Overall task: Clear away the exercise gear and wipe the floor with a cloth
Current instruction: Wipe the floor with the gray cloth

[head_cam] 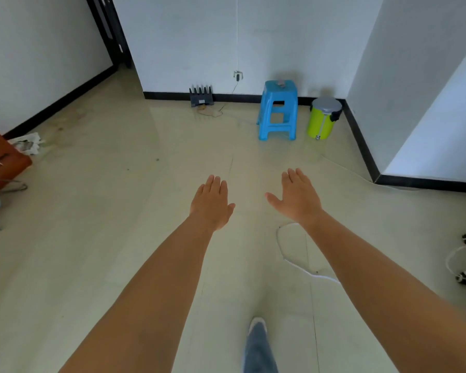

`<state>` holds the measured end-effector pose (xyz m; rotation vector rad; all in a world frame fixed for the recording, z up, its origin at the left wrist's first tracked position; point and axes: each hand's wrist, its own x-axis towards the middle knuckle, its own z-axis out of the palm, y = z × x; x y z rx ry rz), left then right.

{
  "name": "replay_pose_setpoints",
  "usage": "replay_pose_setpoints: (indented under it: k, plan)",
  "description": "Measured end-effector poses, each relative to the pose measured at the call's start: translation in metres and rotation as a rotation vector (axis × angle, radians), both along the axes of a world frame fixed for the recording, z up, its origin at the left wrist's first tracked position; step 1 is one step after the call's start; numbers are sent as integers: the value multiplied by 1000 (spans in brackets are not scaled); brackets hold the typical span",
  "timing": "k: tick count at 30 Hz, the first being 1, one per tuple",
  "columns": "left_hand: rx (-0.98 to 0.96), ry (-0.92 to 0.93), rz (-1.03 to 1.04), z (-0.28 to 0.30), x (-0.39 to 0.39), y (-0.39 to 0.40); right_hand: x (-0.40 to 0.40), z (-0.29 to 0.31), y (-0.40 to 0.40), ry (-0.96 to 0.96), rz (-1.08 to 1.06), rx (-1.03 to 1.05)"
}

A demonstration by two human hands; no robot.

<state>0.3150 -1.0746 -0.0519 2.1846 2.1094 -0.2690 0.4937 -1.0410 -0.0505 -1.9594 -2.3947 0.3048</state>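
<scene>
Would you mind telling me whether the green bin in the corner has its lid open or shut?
Shut. The grey lid sits flat on top of the green bin, with no gap showing.

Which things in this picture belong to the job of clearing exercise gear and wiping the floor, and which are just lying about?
Belonging to the job:
floor
white cord on the floor, possibly a skipping rope
left hand and right hand, both holding nothing

Just lying about:
blue stool
green bin
router
crumpled paper
</scene>
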Motion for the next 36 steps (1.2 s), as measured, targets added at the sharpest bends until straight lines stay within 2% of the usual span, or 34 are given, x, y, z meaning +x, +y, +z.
replay_pose_setpoints:
  k: [13,20,27,36]
  plan:
    - [1,-13,30,10,-65,445,-62,8,447,12,48,17]
    - [24,-24,-12,15,-100,693,-78,5,685,-31,-15,18]
    - [-17,-43,-74,-1,-82,924,-57,-13,907,-14,-89,8]
    - [-74,-105,-53,-30,-30,1212,12,-51,1203,-74,-82,-61]
